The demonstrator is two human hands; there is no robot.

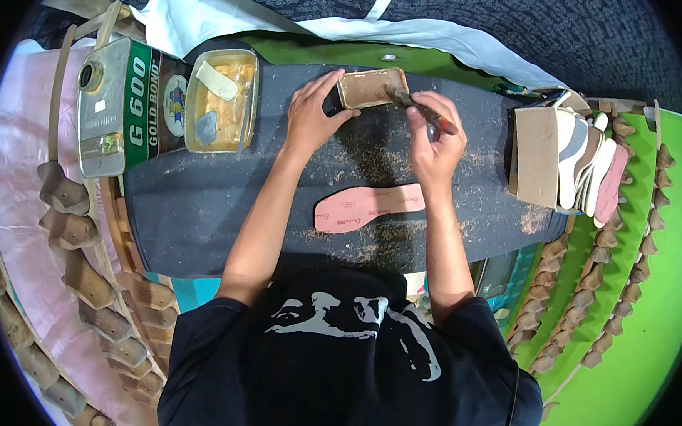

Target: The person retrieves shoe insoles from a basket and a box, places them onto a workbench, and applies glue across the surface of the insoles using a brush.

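Observation:
My right hand (437,141) is closed around a brush (427,113) with a dark handle and an orange-red end. Its bristles rest in a shallow rectangular tray (347,103) with a brown inside and a pale, crusted rim. At the tray's left side is my left hand (313,110), thumb and fingers spread apart by its corners. Whether the fingertips touch the tray I cannot tell. Between my forearms a pink insole-shaped piece (368,207) with red print lies flat on the dark work surface.
Left stands a green and silver metal can (134,110) beside an open tub (248,69) of yellowish stuff. A cardboard box (535,158) of insoles (590,164) stands right. Brown crumbs litter the dark table (202,221). Racks of brown shaped pieces (94,285) flank both sides.

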